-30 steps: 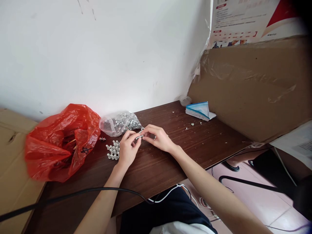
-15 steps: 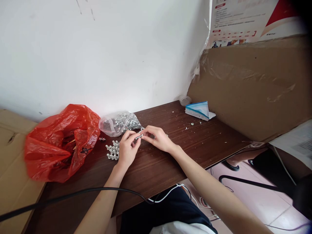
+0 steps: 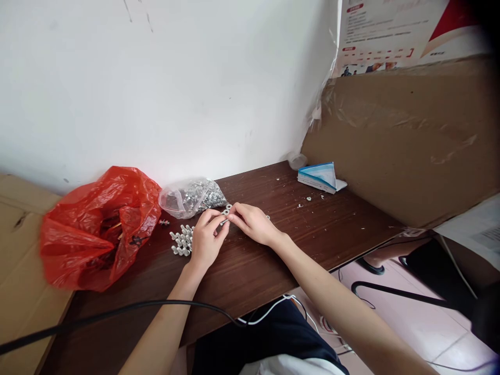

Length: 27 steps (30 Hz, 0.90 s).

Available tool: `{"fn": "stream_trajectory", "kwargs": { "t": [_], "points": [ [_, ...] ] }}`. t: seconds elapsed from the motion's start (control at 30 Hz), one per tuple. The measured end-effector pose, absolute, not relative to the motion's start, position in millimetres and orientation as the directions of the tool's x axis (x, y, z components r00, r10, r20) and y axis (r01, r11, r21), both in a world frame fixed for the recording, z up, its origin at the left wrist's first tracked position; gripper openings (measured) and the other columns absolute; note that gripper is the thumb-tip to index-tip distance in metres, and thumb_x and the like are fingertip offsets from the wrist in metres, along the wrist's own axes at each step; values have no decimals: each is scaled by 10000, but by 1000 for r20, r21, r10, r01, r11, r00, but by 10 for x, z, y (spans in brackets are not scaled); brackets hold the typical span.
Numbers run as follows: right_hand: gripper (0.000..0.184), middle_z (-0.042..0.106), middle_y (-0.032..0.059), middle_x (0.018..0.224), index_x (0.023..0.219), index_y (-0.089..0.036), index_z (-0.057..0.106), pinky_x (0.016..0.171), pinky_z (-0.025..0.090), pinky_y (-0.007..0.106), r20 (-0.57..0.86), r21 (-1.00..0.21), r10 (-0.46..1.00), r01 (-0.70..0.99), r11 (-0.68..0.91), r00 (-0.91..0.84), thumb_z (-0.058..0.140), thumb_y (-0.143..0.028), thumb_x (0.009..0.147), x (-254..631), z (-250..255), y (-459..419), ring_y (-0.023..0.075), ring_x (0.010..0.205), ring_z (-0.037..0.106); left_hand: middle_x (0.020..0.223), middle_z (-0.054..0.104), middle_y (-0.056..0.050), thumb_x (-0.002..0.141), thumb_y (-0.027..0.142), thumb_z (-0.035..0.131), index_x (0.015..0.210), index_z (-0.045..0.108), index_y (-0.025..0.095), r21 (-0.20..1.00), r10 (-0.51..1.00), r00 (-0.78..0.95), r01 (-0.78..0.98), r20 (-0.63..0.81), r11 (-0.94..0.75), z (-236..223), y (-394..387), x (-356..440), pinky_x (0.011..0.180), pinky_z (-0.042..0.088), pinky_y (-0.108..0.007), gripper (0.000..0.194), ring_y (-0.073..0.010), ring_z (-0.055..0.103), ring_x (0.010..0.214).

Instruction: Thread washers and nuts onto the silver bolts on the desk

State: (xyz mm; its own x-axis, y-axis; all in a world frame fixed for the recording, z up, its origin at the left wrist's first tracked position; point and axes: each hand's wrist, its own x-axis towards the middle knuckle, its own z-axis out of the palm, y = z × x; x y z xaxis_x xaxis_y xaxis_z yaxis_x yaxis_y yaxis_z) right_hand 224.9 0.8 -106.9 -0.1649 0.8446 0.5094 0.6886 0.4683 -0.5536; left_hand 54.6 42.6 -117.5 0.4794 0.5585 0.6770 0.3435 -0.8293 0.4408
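My left hand [image 3: 205, 240] pinches a small metal bolt [image 3: 224, 222] between thumb and fingers. My right hand [image 3: 253, 224] meets it fingertip to fingertip, closed at the other end of the bolt; the fingers hide much of that end. Just beyond the fingertips lie white ring-shaped washers [image 3: 227, 209] on the dark wooden table [image 3: 242, 271]. Left of my left hand several white plastic pieces [image 3: 181, 241] stand in a group, partly covered by that hand. A clear bag of small metal parts [image 3: 199, 195] rests behind both hands.
A red plastic bag [image 3: 94, 229] stands at the left beside cardboard [image 3: 23, 250]. One small metal piece [image 3: 164, 222] lies near it. A blue-and-white packet [image 3: 318, 177] sits at the back right, before a cardboard panel [image 3: 398, 140]. A black cable [image 3: 117, 311] crosses the near left.
My right fingertips have closed in over the bolt, so less of it shows. More of the washers behind the hands is visible. Both hands otherwise stay in nearly the same place.
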Motion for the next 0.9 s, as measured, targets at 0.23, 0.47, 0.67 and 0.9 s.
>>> {"fn": "stream_trajectory", "kwargs": {
  "t": [0.23,0.47,0.67,0.9],
  "points": [
    [311,584,44,778,808,-180,503,625,349,244,476,-455,862,791,410,-173,339,-368,994,2234,-1084,7,150,691,521,918,585,-37,868,211,548,939,660,207,372,545,499,408,674,-834,-1186,406,550,590,457,-232,132,-117,542,707],
    [381,571,32,703,726,-174,493,600,321,245,472,-462,865,788,406,-168,309,-361,1003,2231,-1110,29,134,621,492,914,594,-42,874,214,540,946,669,207,345,521,510,402,685,-848,-1182,403,555,615,475,-245,148,-124,554,722],
    [436,551,18,636,683,-171,492,584,301,242,472,-496,868,767,408,-157,286,-375,1007,2218,-1140,54,120,559,458,918,593,-50,868,205,547,948,674,206,332,505,512,394,695,-857,-1204,415,546,622,475,-245,150,-136,568,766],
    [478,521,6,591,647,-166,503,568,296,239,454,-563,882,727,394,-126,305,-426,996,2195,-1128,54,111,523,422,871,599,-45,849,187,554,895,674,200,299,483,497,406,721,-864,-1185,399,552,636,483,-254,129,-141,572,758]
  ]
}}
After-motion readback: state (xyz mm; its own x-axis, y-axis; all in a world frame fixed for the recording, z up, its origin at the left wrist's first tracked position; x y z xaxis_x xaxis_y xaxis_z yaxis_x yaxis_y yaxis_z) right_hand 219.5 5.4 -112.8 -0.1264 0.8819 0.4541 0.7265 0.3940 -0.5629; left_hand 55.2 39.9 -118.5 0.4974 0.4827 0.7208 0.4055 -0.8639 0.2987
